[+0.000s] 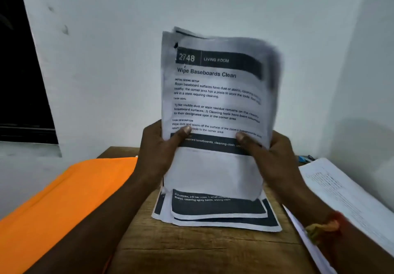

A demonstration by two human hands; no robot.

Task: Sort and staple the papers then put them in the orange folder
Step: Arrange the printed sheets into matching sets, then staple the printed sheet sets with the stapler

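I see my left hand (157, 148) and right hand (270, 156) gripping a sheaf of papers (213, 103) upright by its side edges, thumbs on the front sheet. Below the sheaf, loose sheets (213, 212) lie on the worktop (202, 252); the orange folder (64, 199) lies to its left.

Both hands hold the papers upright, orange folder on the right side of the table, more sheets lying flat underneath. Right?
One thing is off: the orange folder lies on the left side of the table, not the right, as the head view shows. The rest stands: the left hand and right hand hold the papers upright, with more sheets lying flat underneath.
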